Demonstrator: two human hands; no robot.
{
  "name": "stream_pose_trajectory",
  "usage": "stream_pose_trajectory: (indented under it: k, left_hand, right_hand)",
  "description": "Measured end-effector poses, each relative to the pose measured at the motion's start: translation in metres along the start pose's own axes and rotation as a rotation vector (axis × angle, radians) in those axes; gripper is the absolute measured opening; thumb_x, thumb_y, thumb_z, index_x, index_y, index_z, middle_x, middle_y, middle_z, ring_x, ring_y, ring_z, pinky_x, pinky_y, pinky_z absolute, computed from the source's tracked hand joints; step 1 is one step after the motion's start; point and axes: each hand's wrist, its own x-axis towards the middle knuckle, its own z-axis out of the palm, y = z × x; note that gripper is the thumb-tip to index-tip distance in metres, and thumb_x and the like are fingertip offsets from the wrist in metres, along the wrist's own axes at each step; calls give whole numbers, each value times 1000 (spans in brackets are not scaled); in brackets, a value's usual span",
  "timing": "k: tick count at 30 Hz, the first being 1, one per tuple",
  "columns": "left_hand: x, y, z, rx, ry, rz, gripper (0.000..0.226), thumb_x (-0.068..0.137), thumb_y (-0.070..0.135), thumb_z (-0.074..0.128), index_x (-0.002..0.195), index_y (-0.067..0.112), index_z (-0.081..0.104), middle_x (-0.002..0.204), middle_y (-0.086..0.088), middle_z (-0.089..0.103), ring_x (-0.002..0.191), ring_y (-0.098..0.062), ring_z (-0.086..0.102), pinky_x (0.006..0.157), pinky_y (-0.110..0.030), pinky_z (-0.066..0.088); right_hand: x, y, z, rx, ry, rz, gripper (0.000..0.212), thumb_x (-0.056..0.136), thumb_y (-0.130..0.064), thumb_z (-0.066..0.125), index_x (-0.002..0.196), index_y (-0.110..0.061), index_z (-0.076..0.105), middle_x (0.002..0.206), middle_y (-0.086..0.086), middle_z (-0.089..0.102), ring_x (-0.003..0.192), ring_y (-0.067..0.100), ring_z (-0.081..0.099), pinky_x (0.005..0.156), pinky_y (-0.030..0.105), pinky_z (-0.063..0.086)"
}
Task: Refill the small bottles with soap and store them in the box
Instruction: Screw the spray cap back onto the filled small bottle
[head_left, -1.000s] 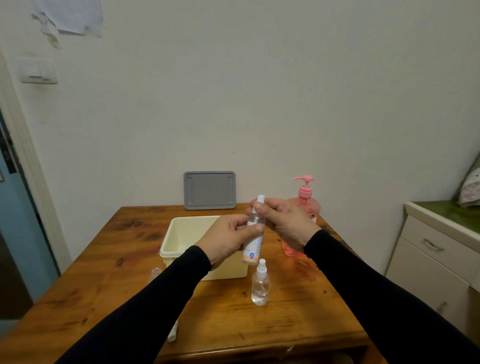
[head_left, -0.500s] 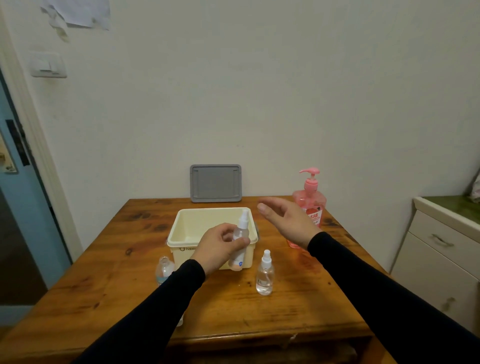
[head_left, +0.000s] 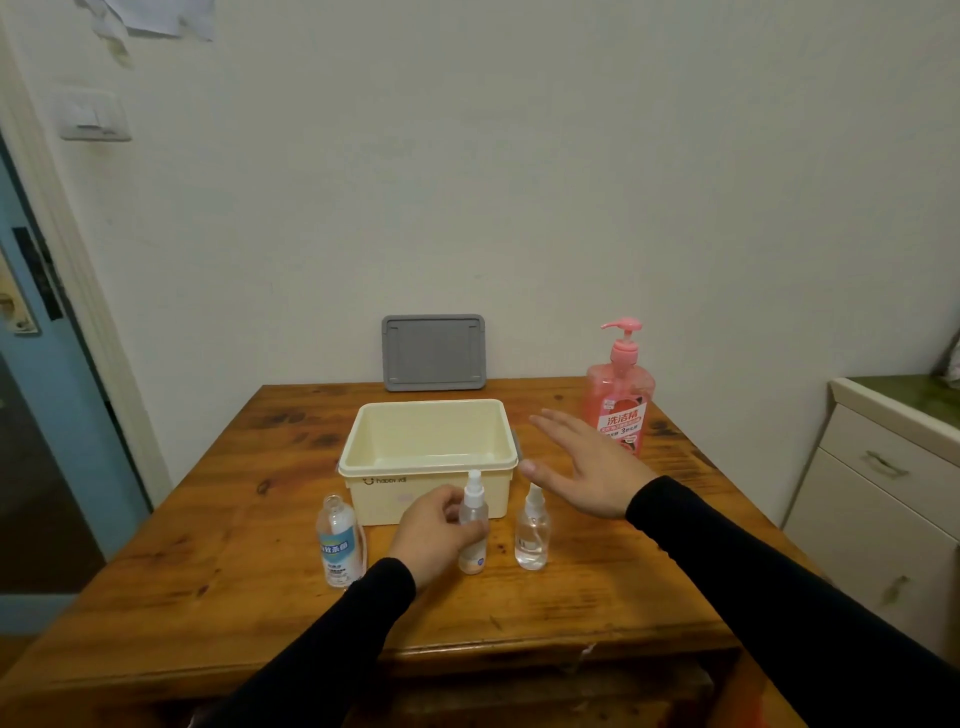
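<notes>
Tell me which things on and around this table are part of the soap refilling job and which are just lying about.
Part of the job:
pink soap pump bottle
spray bottle gripped by the left hand
second spray bottle
open blue-label bottle
cream box
grey lid

Lying about:
light switch
cabinet

Head view looks down across the table (head_left: 218, 545)

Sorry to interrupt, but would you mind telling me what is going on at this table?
A person is working with small bottles beside a cream box, which looks empty. The left hand grips a small spray bottle standing on the wooden table. The right hand hovers open, holding nothing, in front of the pink soap dispenser. A second spray bottle and an uncapped bottle with a blue label stand nearby.
</notes>
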Motion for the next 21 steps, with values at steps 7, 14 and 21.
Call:
stream_pose_trajectory:
  k: [7,14,21]
  left_hand:
    - [-4,-3,3,-1,32,-18,33,80,21,74,108,21,58,103,6,65,96,-9,61,79,-23,48]
    - [-7,-4,2,52,27,6,37,79,24,75,111,23,57,105,7,64,94,-5,59,74,-18,45]
    - [-17,16,-22,280,70,153,45,86,21,64,129,24,51,117,9,59,107,-8,55,94,-25,47]
  right_hand:
    - [-2,1,3,-3,-12,16,77,87,-69,38,151,-31,19,159,-7,15,144,13,19,112,33,24]
    - [0,-2,5,-5,-16,19,77,87,-69,40,151,-32,18,159,-6,15,144,13,20,112,33,25]
    - [5,-6,4,-5,-16,15,77,87,-68,41,151,-32,18,159,-6,16,144,13,20,112,33,24]
